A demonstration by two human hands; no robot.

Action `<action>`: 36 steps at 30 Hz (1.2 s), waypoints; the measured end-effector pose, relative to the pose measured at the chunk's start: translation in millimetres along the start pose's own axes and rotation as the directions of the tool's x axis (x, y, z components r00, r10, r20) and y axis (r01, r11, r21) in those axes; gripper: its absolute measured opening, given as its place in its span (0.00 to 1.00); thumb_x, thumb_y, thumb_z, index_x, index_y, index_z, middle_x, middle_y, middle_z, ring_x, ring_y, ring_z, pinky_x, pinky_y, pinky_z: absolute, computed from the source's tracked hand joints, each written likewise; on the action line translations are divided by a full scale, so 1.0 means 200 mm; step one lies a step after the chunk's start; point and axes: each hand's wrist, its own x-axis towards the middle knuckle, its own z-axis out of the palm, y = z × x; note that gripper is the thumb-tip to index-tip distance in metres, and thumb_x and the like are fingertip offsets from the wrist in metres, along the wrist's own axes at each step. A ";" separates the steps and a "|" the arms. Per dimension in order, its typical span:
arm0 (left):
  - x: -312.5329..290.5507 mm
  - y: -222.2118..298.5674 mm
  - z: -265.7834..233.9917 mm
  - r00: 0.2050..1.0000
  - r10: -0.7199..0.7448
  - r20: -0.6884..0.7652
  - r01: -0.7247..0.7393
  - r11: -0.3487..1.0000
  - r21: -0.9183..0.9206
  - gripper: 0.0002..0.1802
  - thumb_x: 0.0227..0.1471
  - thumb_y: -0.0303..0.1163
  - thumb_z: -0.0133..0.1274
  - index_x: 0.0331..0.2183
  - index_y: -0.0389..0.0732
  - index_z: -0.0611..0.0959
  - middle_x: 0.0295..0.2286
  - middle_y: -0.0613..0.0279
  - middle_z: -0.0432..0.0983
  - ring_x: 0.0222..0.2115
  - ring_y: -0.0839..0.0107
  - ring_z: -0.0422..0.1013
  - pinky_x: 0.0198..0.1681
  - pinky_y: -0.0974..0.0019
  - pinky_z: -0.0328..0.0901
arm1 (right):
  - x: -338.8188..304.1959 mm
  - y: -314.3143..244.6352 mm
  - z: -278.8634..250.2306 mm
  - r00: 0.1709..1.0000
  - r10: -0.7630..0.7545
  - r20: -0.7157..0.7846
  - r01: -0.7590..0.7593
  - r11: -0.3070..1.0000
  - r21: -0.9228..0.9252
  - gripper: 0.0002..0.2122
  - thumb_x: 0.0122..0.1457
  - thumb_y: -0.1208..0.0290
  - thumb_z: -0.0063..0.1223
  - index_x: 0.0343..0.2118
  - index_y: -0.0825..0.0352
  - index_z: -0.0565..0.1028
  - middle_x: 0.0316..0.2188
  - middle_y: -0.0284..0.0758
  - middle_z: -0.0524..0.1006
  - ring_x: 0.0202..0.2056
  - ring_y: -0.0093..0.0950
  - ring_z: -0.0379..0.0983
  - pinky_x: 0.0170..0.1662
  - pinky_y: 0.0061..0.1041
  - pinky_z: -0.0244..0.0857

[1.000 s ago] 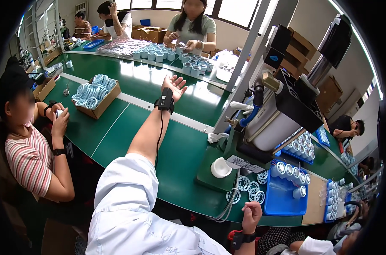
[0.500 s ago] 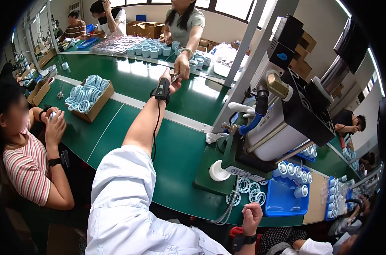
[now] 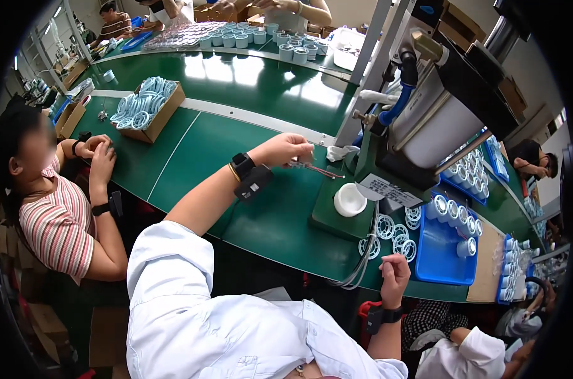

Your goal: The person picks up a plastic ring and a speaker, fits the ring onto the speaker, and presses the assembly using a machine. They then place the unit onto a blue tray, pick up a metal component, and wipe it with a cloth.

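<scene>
My left hand (image 3: pixel 285 150) is closed on a wired part with thin reddish leads (image 3: pixel 324 170); the fingers hide most of it. It hangs over the green bench, just left of a white round cup (image 3: pixel 350 200) set in the green base of a press (image 3: pixel 425 126). Down at the bench's front edge is my right hand (image 3: pixel 395 276), its fingers curled with nothing visible in them. Close to it lie several pale ring-shaped grilles (image 3: pixel 400 243), and a blue tray (image 3: pixel 435 268) with white round housings (image 3: pixel 452 210) stands to its right.
A cardboard box of light-blue rings (image 3: pixel 163 114) stands at the left of the bench. A seated co-worker (image 3: pixel 65 215) is on my left. Across the bench, pale cups (image 3: pixel 236 39) stand in rows before another person. Grey cables (image 3: pixel 362 262) hang by the press.
My left hand has drawn back from the co-worker's hand across the bench and come right, toward the press, with the wired part. That co-worker's arm has pulled away. My view has shifted.
</scene>
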 end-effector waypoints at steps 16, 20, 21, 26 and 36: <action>-0.01 -0.20 0.20 0.783 0.604 -0.147 -0.225 0.496 0.839 0.14 0.55 0.41 0.54 0.32 0.39 0.80 0.30 0.55 0.76 0.30 0.57 0.73 0.34 0.62 0.67 | -0.03 0.02 0.00 0.999 -0.031 0.032 0.034 0.996 -0.081 0.04 0.59 0.83 0.46 0.35 0.70 0.74 0.27 0.28 0.69 0.27 0.14 0.65 0.29 0.12 0.56; 0.00 -0.19 0.14 0.803 0.582 -0.128 -0.282 0.560 0.779 0.14 0.54 0.41 0.55 0.35 0.41 0.80 0.31 0.54 0.74 0.32 0.59 0.72 0.37 0.63 0.67 | -0.02 0.03 0.00 0.999 -0.036 0.000 0.036 0.995 -0.091 0.04 0.59 0.81 0.47 0.34 0.69 0.73 0.26 0.27 0.69 0.26 0.14 0.63 0.28 0.12 0.55; -0.01 -0.19 0.13 0.804 0.581 -0.126 -0.322 0.603 0.730 0.14 0.55 0.41 0.55 0.35 0.40 0.80 0.30 0.55 0.75 0.31 0.60 0.72 0.37 0.62 0.67 | -0.03 0.04 0.00 0.999 -0.043 -0.013 0.042 0.994 -0.106 0.03 0.60 0.80 0.47 0.34 0.68 0.73 0.25 0.27 0.69 0.25 0.13 0.62 0.27 0.13 0.53; 0.02 -0.25 0.03 0.815 0.540 -0.210 -0.453 0.820 0.350 0.16 0.57 0.41 0.53 0.38 0.38 0.80 0.29 0.60 0.76 0.29 0.68 0.72 0.35 0.64 0.68 | -0.03 0.03 0.00 1.000 -0.017 -0.015 0.015 0.995 -0.099 0.04 0.58 0.82 0.47 0.34 0.70 0.73 0.27 0.28 0.68 0.27 0.15 0.65 0.30 0.12 0.57; 0.01 -0.22 -0.10 0.914 0.271 -0.301 -0.304 0.950 -0.070 0.16 0.60 0.39 0.51 0.44 0.39 0.78 0.31 0.68 0.74 0.30 0.82 0.68 0.33 0.76 0.67 | -0.02 0.02 -0.02 0.999 0.040 0.030 -0.037 0.994 -0.106 0.04 0.57 0.81 0.48 0.35 0.71 0.72 0.27 0.29 0.67 0.27 0.16 0.65 0.31 0.14 0.58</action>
